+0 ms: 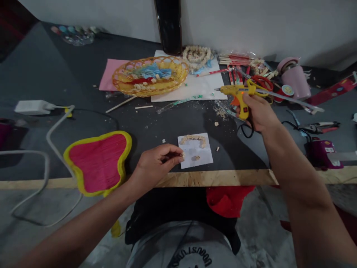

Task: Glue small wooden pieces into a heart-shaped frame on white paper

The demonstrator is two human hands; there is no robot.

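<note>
My right hand [259, 109] is closed around a yellow hot glue gun [237, 91], its nozzle pointing left above the table and a clear glue stick [290, 99] jutting from its back. At the near edge, my left hand [160, 160] pinches a small pale beige piece [182, 155] between thumb and fingertips. That piece is over the left side of a white square of paper [192, 163]. On the paper, beige crumbly bits form a curved row [193, 138], and a small separate clump [197, 158] lies below it.
A yellow woven basket [119, 87] holds blue and red tassels. A pink butterfly-shaped piece with yellow rim [97, 163] overhangs the edge at left. White cable [52, 130], pliers [320, 127], a pink jar [297, 82] and a leaning phone [169, 26] stand or lie around.
</note>
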